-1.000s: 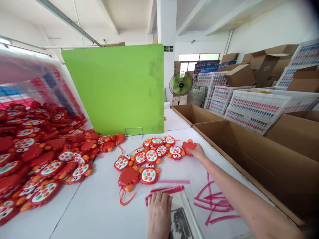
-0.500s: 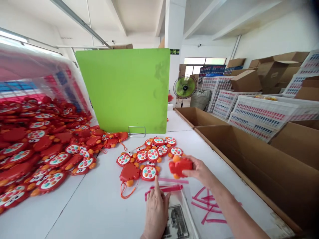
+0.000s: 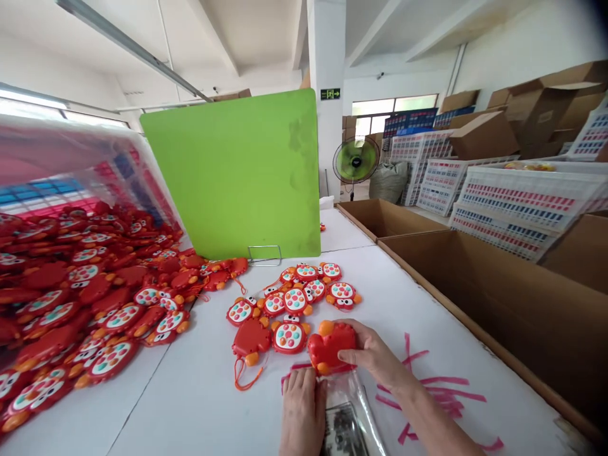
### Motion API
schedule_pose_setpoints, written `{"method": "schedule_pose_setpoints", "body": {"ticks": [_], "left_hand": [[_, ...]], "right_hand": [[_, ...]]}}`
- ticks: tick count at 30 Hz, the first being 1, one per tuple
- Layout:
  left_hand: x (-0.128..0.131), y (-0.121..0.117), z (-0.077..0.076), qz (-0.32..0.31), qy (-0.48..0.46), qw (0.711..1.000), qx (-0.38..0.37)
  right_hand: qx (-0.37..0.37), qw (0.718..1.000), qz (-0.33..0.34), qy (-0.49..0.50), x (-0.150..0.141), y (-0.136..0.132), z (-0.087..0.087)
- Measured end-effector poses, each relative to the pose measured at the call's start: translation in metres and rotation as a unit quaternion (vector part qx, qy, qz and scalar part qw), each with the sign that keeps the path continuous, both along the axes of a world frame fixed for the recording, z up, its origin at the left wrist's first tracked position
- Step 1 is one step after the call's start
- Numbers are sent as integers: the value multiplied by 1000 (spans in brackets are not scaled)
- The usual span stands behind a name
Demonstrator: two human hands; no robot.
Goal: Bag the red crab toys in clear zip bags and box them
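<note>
In the lower centre of the frame, the right hand point(image 3: 375, 354) grasps a red toy point(image 3: 333, 349) near the left hand point(image 3: 303, 405), whose hold on the clear bag point(image 3: 342, 394) I cannot tell; its limp film might snag the toy's bumps.

Free lane between toys point(image 3: 295, 301), carton point(image 3: 494, 272); board point(image 3: 232, 177) blocks behind.

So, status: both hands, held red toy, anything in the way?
Right hand: holding red toy. Left hand: palm down at clear bag. Loose toys just beyond left hand.
</note>
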State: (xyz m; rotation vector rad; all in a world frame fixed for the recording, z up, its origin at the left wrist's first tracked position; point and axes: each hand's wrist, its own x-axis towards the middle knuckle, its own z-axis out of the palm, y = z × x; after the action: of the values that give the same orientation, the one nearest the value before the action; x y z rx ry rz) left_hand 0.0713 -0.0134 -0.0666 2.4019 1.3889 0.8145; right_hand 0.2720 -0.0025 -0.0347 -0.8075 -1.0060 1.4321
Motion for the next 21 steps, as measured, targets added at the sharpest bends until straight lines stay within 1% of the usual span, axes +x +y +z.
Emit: {"method": "schedule_pose_setpoints", "body": {"ticks": [3,5,7,11,13,15,18,21], "left_hand": [[1,0,2,0,15,1000,-4],[3,-1,2,-3,15,1000,-5],[3,-1,-2,-2,4,1000,7],[3,-1,-12,8,-27,999,34],[2,0,-15,-3,-35,998,43],[1,1,-13,-18,-38,998,50],[1,1,-9,-27,-42,997,62],[1,0,-6,-26,-57,994,95]], "right_hand": [[-2,999,-33,16,-1,3,-4],[1,999,-52,10,-1,4,-5],[11,997,-76,-25,0,5,-6],[45,984,-113,-130,-5,6,-10],[41,982,-108,-152,-10,7,-12],[36,981,-100,-159,-14,8,-14],[56,978,-89,-181,-18,7,-13],[74,971,-72,-215,-20,7,-11]]}}
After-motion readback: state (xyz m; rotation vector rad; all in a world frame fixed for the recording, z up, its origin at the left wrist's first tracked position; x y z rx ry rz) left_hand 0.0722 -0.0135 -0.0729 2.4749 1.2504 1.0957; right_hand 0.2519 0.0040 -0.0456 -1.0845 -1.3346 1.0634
